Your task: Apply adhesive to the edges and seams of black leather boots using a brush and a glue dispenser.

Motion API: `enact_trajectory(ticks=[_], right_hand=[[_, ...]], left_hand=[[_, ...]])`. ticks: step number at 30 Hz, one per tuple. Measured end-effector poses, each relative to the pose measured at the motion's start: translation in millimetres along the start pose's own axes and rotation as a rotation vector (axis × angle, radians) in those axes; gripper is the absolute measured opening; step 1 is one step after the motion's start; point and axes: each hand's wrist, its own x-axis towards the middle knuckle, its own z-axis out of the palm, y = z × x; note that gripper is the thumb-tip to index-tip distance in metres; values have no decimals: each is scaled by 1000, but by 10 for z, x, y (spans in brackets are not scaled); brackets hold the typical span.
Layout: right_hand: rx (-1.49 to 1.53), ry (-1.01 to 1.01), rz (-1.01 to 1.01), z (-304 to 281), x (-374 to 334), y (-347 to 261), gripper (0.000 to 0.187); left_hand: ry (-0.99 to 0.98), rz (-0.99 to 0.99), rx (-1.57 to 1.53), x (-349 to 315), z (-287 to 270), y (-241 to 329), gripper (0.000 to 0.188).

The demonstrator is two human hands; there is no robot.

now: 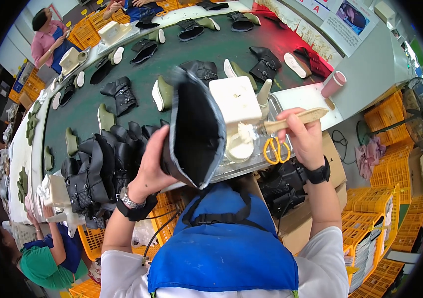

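- While the left hand [153, 163] grips a black boot [196, 136] near the clock's middle in the head view, the right hand [303, 136] grips a wooden brush [298, 119] at 3 o'clock from it.
- White goo [246, 133] sits on the brush's tip.
- At the boot's 2 o'clock is a white box [235, 98].
- Yellow scissors [266, 153] are at the right hand's 8 o'clock.
- Many black boots [94, 169] crowd at the boot's 8 o'clock.

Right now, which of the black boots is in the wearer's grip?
The tall black boot with the grey-edged opening, clasped by the left hand, its open top facing the camera. None of the other black boots is in the wearer's grip.
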Motion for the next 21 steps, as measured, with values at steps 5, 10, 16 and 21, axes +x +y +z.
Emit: enact_trajectory(ticks=[5,10,16,21], right_hand=[[-44,31,60,193,-215,83,14],[-12,-31,65,454,-352,176,11],[-61,-175,104,561,-334,362,12],[-424,-150,-137,519,-241,440,8]], left_hand=[[283,12,157,-84,228,-585,66],[365,32,441,-126,290,-771,40],[456,411,644,97,238,-379,53],[414,376,646,159,248,-243,62]])
